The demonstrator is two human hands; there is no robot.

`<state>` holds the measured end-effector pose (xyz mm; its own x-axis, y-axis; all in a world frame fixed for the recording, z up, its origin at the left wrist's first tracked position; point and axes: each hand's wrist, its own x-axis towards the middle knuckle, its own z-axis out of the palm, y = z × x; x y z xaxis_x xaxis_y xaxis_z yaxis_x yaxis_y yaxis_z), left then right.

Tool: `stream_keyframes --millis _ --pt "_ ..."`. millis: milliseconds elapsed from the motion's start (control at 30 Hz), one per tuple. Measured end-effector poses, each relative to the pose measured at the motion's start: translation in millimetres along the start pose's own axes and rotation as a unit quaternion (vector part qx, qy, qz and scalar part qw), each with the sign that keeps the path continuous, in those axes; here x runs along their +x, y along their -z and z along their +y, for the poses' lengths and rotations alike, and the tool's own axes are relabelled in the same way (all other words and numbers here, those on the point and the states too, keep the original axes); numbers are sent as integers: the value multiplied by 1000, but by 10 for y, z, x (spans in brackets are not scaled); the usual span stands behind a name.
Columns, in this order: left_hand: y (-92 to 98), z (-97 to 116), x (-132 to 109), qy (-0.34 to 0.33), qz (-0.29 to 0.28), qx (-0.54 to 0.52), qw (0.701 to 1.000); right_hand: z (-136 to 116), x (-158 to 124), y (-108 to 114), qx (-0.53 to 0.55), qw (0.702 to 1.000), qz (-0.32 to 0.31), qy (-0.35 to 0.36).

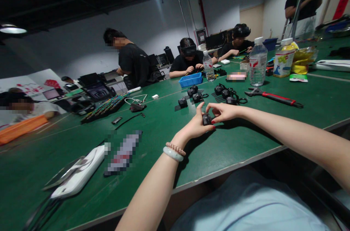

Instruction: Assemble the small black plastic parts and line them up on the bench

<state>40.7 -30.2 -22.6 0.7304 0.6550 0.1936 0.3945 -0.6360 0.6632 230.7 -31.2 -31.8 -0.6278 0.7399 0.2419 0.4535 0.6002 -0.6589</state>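
A wide green tabletop [246, 143] fills most of the view. Other people sit or stand along its far side, bent over their own work. A flat white device [79, 174] lies at the near left, well apart from the hands. Farther back stand a clear water bottle [257, 62] and a labelled drink bottle [283, 58], with a red-handled wrench [273, 97] lying just in front of them. A blue tray [190, 79] sits near the middle, and a scatter of black parts [207, 95] lies between it and the hands. The left hand [195, 126] and right hand [222, 112] meet just above the tabletop, near its front edge. Each grip is pressed together on one small black part [206, 118], pinched between the fingertips of both hands.
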Motion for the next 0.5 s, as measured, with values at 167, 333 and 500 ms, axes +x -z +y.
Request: stream_keyframes --millis 167,333,500 --pt "-4 -1 1 -5 4 -3 1000 -8 -5 -8 17 1000 -11 1" --pt "1 0 2 -1 1 0 1000 -12 -8 -2 -1 1000 -7 -3" --pt "3 -3 1 -3 2 -3 1000 -29 -10 9 -12 1000 -5 -7"
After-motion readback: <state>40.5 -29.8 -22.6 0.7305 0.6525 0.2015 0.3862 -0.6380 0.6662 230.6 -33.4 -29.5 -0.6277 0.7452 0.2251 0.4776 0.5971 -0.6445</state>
